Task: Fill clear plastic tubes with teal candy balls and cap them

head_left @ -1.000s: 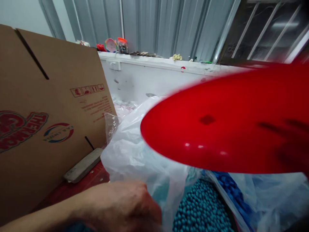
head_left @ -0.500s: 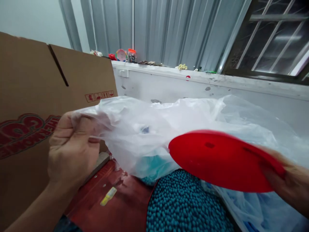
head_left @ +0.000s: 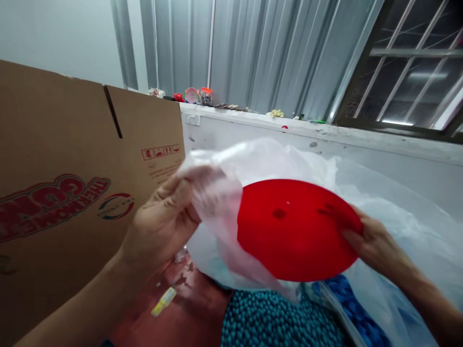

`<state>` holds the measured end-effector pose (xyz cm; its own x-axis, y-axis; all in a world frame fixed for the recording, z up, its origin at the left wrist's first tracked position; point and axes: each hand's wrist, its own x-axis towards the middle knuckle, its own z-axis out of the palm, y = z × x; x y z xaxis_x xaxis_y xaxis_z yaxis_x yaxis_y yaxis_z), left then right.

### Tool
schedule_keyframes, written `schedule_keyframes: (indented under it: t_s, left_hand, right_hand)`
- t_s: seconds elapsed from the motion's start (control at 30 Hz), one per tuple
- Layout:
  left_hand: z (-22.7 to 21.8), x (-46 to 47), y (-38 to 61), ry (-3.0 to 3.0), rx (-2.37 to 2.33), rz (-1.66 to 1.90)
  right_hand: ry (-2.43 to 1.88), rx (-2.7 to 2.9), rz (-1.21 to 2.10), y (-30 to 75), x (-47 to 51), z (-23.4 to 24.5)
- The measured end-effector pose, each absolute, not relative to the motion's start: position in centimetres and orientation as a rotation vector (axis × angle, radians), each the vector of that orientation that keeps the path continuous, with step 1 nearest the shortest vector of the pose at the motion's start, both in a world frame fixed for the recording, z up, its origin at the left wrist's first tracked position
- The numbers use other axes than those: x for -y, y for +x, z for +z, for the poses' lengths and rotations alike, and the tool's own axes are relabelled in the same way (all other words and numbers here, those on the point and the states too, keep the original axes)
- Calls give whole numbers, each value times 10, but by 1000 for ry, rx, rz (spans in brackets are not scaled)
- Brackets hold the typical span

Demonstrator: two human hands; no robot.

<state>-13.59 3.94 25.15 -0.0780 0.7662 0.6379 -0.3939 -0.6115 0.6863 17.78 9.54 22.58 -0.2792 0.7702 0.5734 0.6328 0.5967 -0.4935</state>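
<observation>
My left hand [head_left: 162,212] is closed on the edge of a thin, translucent white plastic bag [head_left: 275,156], pinching it between thumb and fingers. In my right hand [head_left: 372,241] is a flat red oval plate [head_left: 300,236], gripped at its right rim and tilted up. The plate's left end lies inside the bag's mouth, partly behind the film. Below both is a mass of small teal beads [head_left: 275,323] in a container whose full shape is hidden.
A large printed cardboard box [head_left: 65,159] stands on the left. A yellow-and-clear tool [head_left: 164,301] lies on the red surface [head_left: 195,308]. Blue pieces [head_left: 361,308] sit in plastic at the right. Small items, including an orange-lidded jar [head_left: 206,96], line the wall ledge behind.
The red plate has moved left, and its end has passed into the bag's mouth. My left hand has shifted right, still holding the bag's edge. The view has tilted slightly.
</observation>
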Motion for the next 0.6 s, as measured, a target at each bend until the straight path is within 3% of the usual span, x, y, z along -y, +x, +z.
schedule_keyframes:
  t_s: [0.2,0.4,0.6]
  left_hand:
    - [247,-22,-124,1376,-362,1531]
    - [298,-56,-133,1403,-302,1826]
    - [353,-115,-183,1571,-566,2114]
  right_hand:
    - [-1169,1702,-58,162,-137,227]
    - [-1423,2338,-158,106,-157,171]
    - [-1503,2542,-273,71,-168,200]
